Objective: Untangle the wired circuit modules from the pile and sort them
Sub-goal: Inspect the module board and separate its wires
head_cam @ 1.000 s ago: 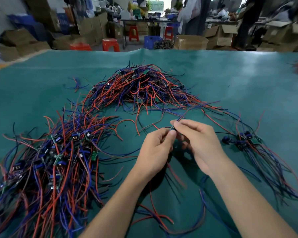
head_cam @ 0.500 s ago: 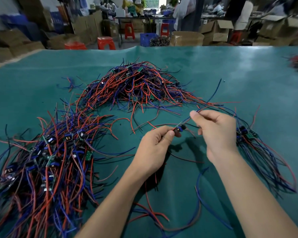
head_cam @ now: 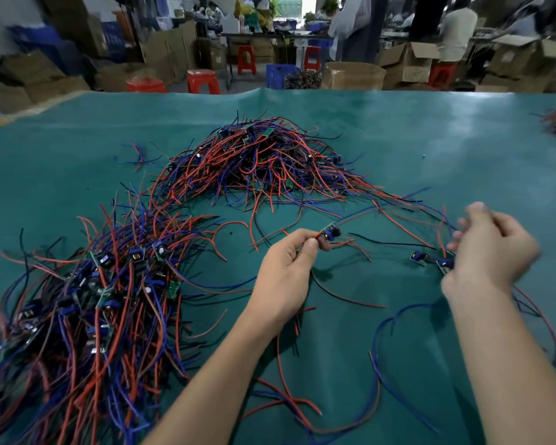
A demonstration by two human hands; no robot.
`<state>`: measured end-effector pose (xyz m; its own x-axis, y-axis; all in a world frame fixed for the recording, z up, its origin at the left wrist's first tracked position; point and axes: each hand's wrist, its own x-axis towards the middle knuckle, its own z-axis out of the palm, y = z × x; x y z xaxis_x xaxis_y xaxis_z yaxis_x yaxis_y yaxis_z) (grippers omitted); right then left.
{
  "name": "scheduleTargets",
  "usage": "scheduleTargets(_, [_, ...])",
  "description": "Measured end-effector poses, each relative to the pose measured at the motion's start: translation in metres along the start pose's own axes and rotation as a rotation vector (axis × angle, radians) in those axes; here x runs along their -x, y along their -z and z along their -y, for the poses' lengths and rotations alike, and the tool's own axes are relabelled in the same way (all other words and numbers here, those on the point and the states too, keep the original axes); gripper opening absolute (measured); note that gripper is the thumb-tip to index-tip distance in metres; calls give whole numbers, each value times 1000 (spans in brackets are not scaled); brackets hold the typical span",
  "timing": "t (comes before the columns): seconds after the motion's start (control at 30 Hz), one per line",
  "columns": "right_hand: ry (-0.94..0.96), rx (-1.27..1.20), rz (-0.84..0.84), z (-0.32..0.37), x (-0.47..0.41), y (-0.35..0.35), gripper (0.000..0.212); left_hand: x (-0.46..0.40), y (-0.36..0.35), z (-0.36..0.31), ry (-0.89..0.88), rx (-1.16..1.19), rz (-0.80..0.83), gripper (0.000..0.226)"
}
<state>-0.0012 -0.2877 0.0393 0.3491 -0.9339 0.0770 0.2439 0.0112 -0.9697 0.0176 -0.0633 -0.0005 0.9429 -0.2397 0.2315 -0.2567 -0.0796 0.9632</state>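
A small circuit module (head_cam: 329, 235) sits pinched in the left hand (head_cam: 284, 271), just in front of the far tangled wire pile (head_cam: 260, 159); right of the module, the blurred right hand (head_cam: 491, 248) curls, grasp unclear, above two loose modules (head_cam: 430, 260) on the green mat (head_cam: 430, 149)

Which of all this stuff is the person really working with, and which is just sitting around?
Part of the job:
- small green circuit module with a black part, pinched by the left hand
- tangled red and blue wire pile
- right hand, blurred

Just lying about:
- orange plastic stools
- brown cardboard boxes
- blue plastic crate
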Motion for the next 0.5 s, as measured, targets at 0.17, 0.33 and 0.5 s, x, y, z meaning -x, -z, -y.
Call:
scheduleTargets(0.17, [7,268,790,-9,56,-23,24,1,-1,-2,3,74,-36,27])
scheduleTargets(0.33, [128,185,948,-15,75,-25,7,0,-1,-3,-19,8,51,27])
scheduleTargets(0.5, [228,152,733,-9,61,-23,9,3,-2,-5,25,60,141,24])
